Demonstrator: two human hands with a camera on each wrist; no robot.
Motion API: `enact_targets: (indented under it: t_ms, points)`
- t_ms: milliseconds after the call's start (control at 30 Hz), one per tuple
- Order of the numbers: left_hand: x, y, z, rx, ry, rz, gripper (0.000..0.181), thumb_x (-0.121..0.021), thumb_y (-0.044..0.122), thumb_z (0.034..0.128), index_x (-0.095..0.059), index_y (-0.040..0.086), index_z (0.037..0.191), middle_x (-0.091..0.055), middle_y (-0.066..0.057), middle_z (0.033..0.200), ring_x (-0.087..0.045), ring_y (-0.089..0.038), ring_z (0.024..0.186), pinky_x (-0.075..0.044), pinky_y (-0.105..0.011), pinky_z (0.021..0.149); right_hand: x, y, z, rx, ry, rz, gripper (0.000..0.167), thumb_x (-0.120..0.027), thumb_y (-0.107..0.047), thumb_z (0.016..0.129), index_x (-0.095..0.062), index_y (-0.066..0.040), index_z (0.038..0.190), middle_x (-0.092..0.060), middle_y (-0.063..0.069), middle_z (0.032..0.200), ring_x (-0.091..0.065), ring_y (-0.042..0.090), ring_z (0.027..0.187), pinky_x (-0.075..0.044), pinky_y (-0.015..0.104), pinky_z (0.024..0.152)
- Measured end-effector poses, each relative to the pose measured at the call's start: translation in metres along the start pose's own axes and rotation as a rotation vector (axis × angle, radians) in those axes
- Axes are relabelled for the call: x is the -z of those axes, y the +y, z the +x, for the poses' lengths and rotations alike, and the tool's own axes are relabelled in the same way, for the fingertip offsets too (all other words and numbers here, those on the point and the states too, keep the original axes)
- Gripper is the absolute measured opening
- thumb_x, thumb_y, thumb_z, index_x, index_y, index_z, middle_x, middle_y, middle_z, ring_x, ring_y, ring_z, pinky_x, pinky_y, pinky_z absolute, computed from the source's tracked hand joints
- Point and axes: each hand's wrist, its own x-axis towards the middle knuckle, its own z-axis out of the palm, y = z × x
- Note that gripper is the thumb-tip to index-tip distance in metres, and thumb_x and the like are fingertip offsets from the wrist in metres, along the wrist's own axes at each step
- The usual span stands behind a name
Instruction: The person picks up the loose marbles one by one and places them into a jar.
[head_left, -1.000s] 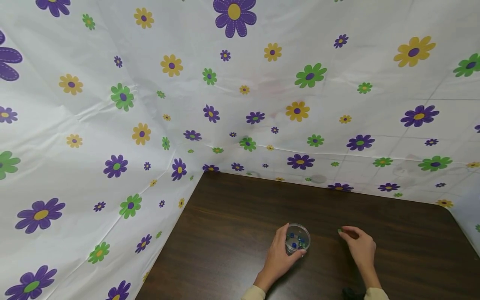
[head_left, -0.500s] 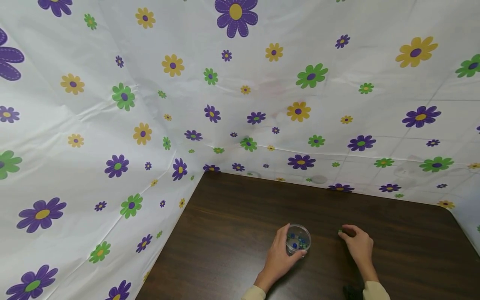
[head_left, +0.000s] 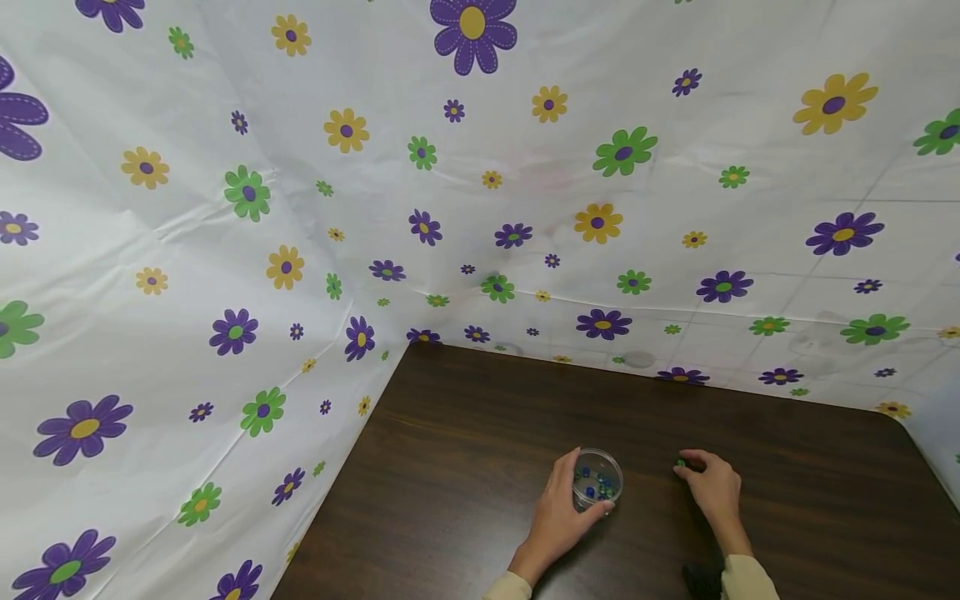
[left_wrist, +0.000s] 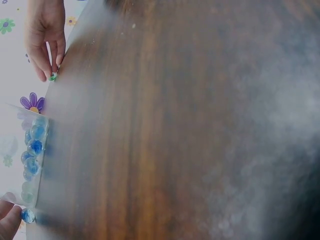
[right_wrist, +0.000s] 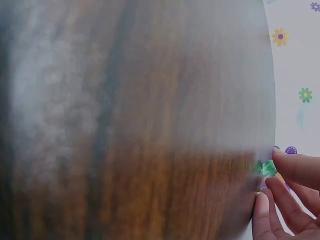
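My left hand (head_left: 558,515) grips a round clear plastic cup (head_left: 598,453) standing on the table, fingers on its far side and thumb on its near side. Inside lie several blue and green glass marbles (left_wrist: 34,147). Outside the cup, by the left fingertips, one more blue marble (left_wrist: 28,215) sits on the table. To the right of the cup, my right hand (head_left: 716,492) pinches a green glass marble (right_wrist: 269,168) between thumb and fingertips, low at the tabletop. Part of the cup is hidden behind my left hand.
The dark wood-grain table (head_left: 480,417) reaches back to a white flower-printed sheet (head_left: 450,208) hanging behind it and along its left side. A black object (head_left: 701,581), its kind unclear, shows beside my right sleeve.
My right hand has shifted slightly left, its fingers still on the green marble. My left hand and the cup stay where they were.
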Motion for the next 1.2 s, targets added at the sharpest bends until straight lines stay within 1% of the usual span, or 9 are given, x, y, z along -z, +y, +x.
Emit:
enact_targets:
  t_ms: [267, 500, 667, 767, 867, 1000, 1133, 1200]
  points:
    - [-0.0003, -0.0002, 0.0003, -0.011, 0.012, 0.004, 0.087, -0.073, 0.054, 0.0924, -0.036, 0.013, 0.159, -0.047, -0.001, 0.155, -0.052, -0.023, 0.135, -0.051, -0.048, 0.101, -0.0011, 0.0, 0.0014, -0.006, -0.007, -0.005, 0.029, -0.074, 0.0, 0.091, -0.069, 0.013, 0.116, -0.068, 0.034, 0.115, -0.057, 0.055, 0.114, -0.025, 0.066, 0.109]
    - [-0.0001, 0.0005, -0.0004, -0.016, 0.016, 0.007, 0.087, -0.074, 0.053, 0.0921, -0.037, 0.01, 0.158, -0.047, -0.002, 0.154, -0.053, -0.023, 0.135, -0.051, -0.047, 0.1, -0.0034, 0.0038, 0.0023, 0.013, 0.019, -0.011, 0.023, -0.073, 0.002, 0.089, -0.072, 0.012, 0.11, -0.07, 0.032, 0.106, -0.061, 0.054, 0.106, -0.029, 0.065, 0.105]
    - [0.0005, 0.0015, -0.0002, -0.005, 0.012, 0.01, 0.087, -0.074, 0.054, 0.0919, -0.038, 0.01, 0.158, -0.047, -0.001, 0.154, -0.053, -0.024, 0.135, -0.052, -0.048, 0.099, -0.0044, 0.0051, 0.0022, 0.009, 0.017, 0.0, 0.02, -0.072, 0.003, 0.09, -0.073, 0.012, 0.107, -0.072, 0.03, 0.1, -0.062, 0.052, 0.102, -0.029, 0.065, 0.105]
    - [0.0007, 0.0018, -0.0001, 0.0, 0.009, 0.009, 0.087, -0.074, 0.054, 0.0919, -0.037, 0.011, 0.158, -0.047, -0.001, 0.154, -0.053, -0.024, 0.135, -0.052, -0.048, 0.099, -0.0044, 0.0043, 0.0021, 0.02, 0.015, -0.003, 0.019, -0.073, 0.004, 0.089, -0.073, 0.012, 0.106, -0.071, 0.03, 0.099, -0.062, 0.052, 0.1, -0.029, 0.066, 0.103]
    - [0.0008, 0.0021, -0.0002, -0.001, 0.009, 0.01, 0.087, -0.074, 0.054, 0.092, -0.037, 0.012, 0.158, -0.047, -0.001, 0.154, -0.053, -0.024, 0.135, -0.052, -0.048, 0.1, -0.0038, 0.0032, 0.0016, 0.027, 0.007, -0.01, 0.019, -0.072, 0.003, 0.089, -0.073, 0.012, 0.106, -0.071, 0.03, 0.099, -0.063, 0.051, 0.098, -0.03, 0.066, 0.102]
    - [0.001, 0.0021, 0.0001, -0.011, 0.015, 0.01, 0.087, -0.074, 0.053, 0.0922, -0.036, 0.011, 0.158, -0.047, -0.002, 0.154, -0.053, -0.023, 0.135, -0.051, -0.047, 0.102, -0.0026, 0.0017, 0.0015, 0.016, -0.013, -0.016, 0.02, -0.072, 0.002, 0.09, -0.073, 0.012, 0.108, -0.07, 0.03, 0.102, -0.063, 0.049, 0.098, -0.033, 0.065, 0.099]
    - [0.0008, 0.0017, 0.0003, -0.029, 0.026, 0.013, 0.086, -0.075, 0.052, 0.0924, -0.037, 0.01, 0.158, -0.048, -0.003, 0.153, -0.053, -0.024, 0.135, -0.05, -0.046, 0.103, -0.001, 0.0012, 0.002, 0.003, -0.046, -0.023, 0.022, -0.07, -0.001, 0.093, -0.072, 0.012, 0.111, -0.069, 0.031, 0.107, -0.062, 0.05, 0.101, -0.033, 0.065, 0.1]
    - [0.0007, 0.0014, 0.0001, -0.04, 0.034, 0.017, 0.086, -0.075, 0.052, 0.0924, -0.037, 0.009, 0.157, -0.048, -0.004, 0.153, -0.054, -0.024, 0.134, -0.051, -0.046, 0.102, -0.0003, 0.0008, 0.0019, -0.005, -0.061, -0.022, 0.023, -0.069, -0.003, 0.095, -0.071, 0.012, 0.113, -0.071, 0.03, 0.106, -0.062, 0.05, 0.102, -0.034, 0.066, 0.101]
